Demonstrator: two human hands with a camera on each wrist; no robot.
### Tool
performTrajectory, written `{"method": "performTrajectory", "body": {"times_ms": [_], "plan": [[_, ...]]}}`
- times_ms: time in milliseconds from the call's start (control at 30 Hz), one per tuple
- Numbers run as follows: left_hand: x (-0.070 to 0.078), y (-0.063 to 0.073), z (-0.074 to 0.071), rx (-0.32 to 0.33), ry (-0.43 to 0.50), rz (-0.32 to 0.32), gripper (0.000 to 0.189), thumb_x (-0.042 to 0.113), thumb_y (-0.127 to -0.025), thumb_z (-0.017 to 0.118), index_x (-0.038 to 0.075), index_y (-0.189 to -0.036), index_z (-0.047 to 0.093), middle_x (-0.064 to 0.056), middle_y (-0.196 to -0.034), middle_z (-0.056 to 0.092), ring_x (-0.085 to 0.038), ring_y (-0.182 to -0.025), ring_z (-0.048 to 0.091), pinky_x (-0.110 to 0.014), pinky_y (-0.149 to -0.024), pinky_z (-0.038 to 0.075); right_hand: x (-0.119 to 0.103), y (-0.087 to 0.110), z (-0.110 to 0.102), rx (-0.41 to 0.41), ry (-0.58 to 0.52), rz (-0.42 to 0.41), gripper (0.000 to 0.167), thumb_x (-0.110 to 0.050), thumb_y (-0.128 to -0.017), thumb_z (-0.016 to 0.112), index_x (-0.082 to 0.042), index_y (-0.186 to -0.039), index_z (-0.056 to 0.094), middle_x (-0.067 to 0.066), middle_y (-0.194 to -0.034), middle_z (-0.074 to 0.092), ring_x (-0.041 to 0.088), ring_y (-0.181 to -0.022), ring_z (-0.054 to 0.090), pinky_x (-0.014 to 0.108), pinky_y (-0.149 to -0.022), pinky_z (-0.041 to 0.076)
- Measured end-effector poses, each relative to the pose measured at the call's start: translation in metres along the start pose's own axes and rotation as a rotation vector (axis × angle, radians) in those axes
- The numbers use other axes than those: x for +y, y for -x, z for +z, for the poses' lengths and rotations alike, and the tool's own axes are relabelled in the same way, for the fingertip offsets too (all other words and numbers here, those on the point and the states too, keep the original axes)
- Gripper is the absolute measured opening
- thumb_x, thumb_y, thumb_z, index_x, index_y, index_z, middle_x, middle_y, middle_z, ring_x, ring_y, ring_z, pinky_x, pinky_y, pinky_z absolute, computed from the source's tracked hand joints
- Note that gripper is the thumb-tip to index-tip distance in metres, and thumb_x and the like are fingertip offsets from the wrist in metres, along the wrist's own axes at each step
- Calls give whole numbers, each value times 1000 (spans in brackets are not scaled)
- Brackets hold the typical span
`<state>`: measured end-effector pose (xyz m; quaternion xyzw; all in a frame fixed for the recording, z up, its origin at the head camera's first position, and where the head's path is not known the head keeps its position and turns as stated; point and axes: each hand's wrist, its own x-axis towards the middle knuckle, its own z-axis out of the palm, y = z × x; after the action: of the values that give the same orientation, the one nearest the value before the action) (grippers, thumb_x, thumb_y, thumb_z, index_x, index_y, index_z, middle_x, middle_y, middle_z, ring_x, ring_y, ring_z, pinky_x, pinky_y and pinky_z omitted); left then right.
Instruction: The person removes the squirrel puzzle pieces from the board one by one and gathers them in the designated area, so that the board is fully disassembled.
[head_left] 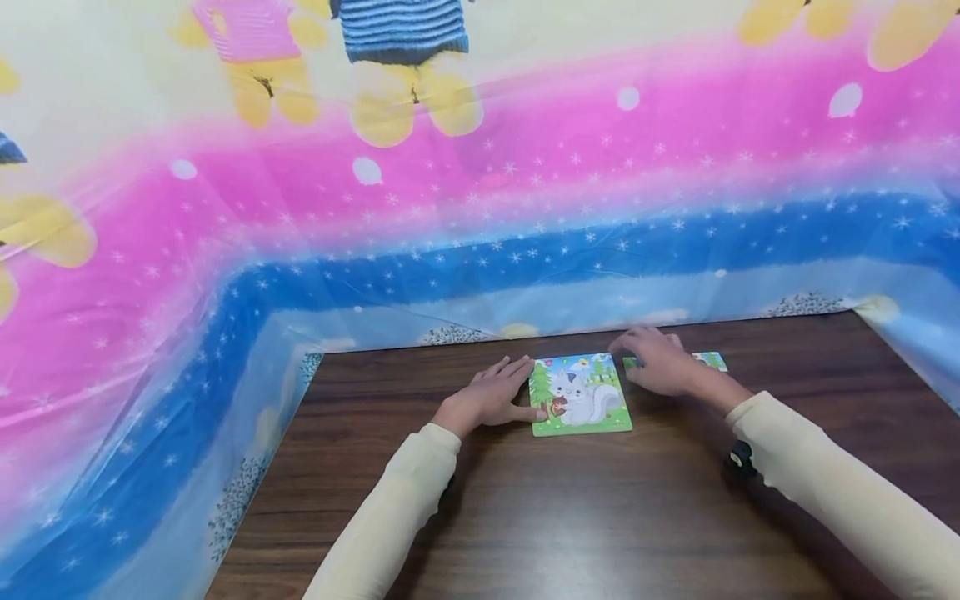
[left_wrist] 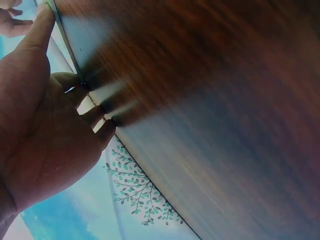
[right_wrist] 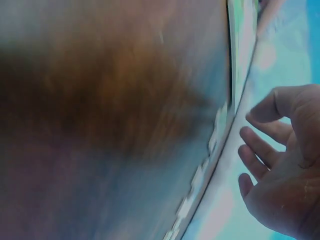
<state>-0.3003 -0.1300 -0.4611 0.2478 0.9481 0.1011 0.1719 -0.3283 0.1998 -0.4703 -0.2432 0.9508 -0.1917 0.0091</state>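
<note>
Squirrel picture: a flat square lying face up near the far edge of the bench, between the person's two hands; a pale squirrel clutches something brown among green trees.

Left hand: fingers spread, thumb on the picture's left side near its lower corner, fingertips by the upper left; it looks to steady the square rather than grip it.

Right hand: over the loose pieces, close to the picture's upper right corner; the fingers bend loosely, thumb near forefinger, and I see nothing held between them.

Loose pieces: lying to the right of the picture, partly hidden by the right hand; seen from the right wrist, their outlines are knobbly and jigsaw-like, but I cannot count them.

Step at the picture: my guess is jigsaw work, one hand bracing while the other reaches among the pieces.

Next piece: it would probably call for a light fingertip pinch, as the pieces look thin, then turning it to fit.

Containers: I make out no box or bowl; whether the square is a shallow tray with pieces set in it, I cannot tell.

Wall behind: a cloth banded pink and blue, dotted with snowflakes.
</note>
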Motion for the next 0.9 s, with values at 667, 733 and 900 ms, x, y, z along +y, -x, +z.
{"method": "performTrajectory", "body": {"times_ms": [667,733,900], "plan": [[-3,-2,7,12,-16,-3,96,68,-100,58,25,-173,12,5,-181,9,-26,-169,5,-59,-134,17,-44,25,19,-83,27,-42,53,-28,-97,79,-15,-146,64,13,-140,60,37,-127,54,56,-93,40],[-3,-1,4,13,-15,0,96,67,-100,59,24,-173,13,3,-181,10,-27,-169,6,-58,-134,17,-43,24,17,-86,13,-50,52,-28,-97,79,-16,-145,64,13,-140,60,37,-126,55,56,-92,40],[2,-3,-1,41,-33,30,97,63,-100,63,19,-172,16,-1,-181,13,-28,-168,9,-56,-134,19,-40,21,14,-98,-14,-47,51,-28,-97,78,-17,-145,63,14,-143,58,39,-129,54,59,-94,39]]}}
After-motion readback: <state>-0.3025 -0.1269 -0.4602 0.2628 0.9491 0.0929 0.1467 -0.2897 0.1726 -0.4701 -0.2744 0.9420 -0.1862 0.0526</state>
